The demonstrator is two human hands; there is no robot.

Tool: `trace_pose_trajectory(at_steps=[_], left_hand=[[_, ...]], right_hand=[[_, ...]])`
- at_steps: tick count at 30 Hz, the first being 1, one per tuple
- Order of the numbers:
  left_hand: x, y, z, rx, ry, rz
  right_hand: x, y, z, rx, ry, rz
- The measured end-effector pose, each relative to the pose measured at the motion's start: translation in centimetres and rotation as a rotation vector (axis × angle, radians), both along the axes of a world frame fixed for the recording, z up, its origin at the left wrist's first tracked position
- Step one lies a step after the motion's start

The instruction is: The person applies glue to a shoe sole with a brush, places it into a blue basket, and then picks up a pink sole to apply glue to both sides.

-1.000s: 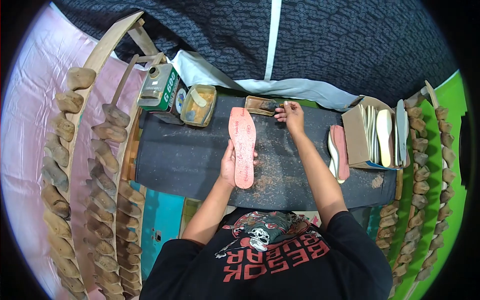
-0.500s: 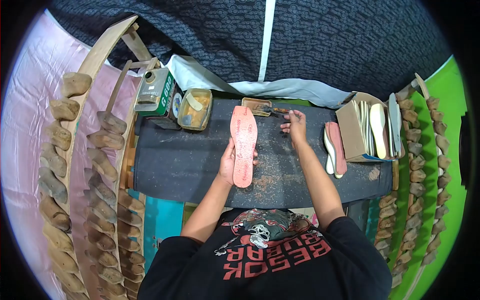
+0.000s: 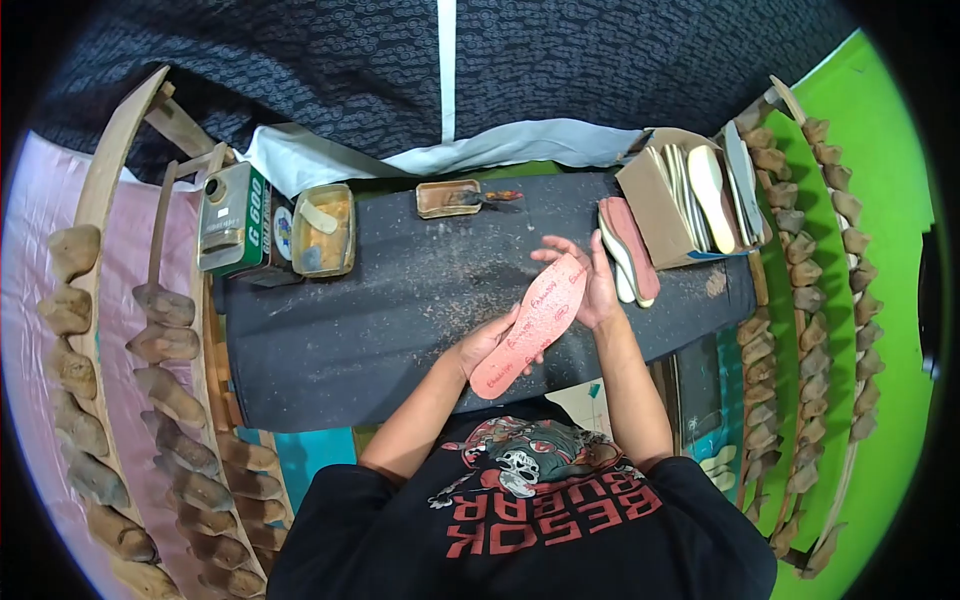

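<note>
A pink insole [image 3: 535,318] with dark handwriting and printed marks lies slanted in front of my chest, its far end toward the upper right. My left hand [image 3: 492,342] is closed around its near half, fingers wrapped underneath and thumb along the left edge. Beside the far end is my right hand [image 3: 598,285], palm turned to the insole, thumb up and fingers stretched out apart. A brush [image 3: 490,197] with a colourful handle rests on a small shallow tray [image 3: 432,208] at the back of the table.
A G 600 can [image 3: 232,225] and a yellowish tub [image 3: 325,265] stand back left on the dusty dark table [image 3: 330,350]. More insoles [image 3: 628,250] lie beside a cardboard box [image 3: 650,195] of pale insoles. Racks of wooden shoe lasts [image 3: 165,395] flank both sides.
My right hand has come from beside the brush to the insole's far end. The insole has tilted from upright to slanted and moved nearer my body. The view has shifted right.
</note>
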State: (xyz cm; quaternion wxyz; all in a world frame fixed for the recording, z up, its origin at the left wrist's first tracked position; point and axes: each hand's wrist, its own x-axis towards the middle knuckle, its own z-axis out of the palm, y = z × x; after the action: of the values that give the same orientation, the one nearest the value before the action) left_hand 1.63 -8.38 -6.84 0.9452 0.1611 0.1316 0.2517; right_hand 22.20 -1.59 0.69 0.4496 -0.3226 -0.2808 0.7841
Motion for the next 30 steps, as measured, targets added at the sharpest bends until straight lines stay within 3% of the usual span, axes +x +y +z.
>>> trace_pose_trajectory(at_steps=[5, 10, 14, 16, 22, 24, 26, 30], left_hand=[[0.9, 0.8, 0.0, 0.036, 0.065, -0.039], [1.0, 1.6, 2.4, -0.017, -0.089, -0.02], [0.8, 2.0, 3.0, 0.003, 0.041, 0.186], [0.5, 2.1, 2.3, 0.011, 0.126, 0.275], [1.9, 1.5, 2.7, -0.001, 0.365, 0.458], [2.6, 1.2, 2.0, -0.05, 0.454, 0.544], [2.8, -0.1, 0.8, -0.102, 0.657, 0.664], [2.7, -3.6, 0.9, -0.199, 0.744, 0.896]], right_hand=[[2.1, -1.2, -1.6, -0.036, -0.05, 0.052], [3.6, -0.6, -2.2, -0.029, 0.004, -0.036], [7.0, 1.7, -3.3, -0.015, 0.125, -0.178], [8.4, 2.9, -3.1, -0.014, 0.064, -0.244], [11.4, 3.8, -4.6, -0.016, -0.035, -0.029], [11.7, 3.9, -5.5, -0.132, -0.029, 0.037], [11.6, 4.4, -7.0, -0.163, -0.048, 0.111], [9.9, 4.8, -8.7, -0.123, -0.126, 0.341]])
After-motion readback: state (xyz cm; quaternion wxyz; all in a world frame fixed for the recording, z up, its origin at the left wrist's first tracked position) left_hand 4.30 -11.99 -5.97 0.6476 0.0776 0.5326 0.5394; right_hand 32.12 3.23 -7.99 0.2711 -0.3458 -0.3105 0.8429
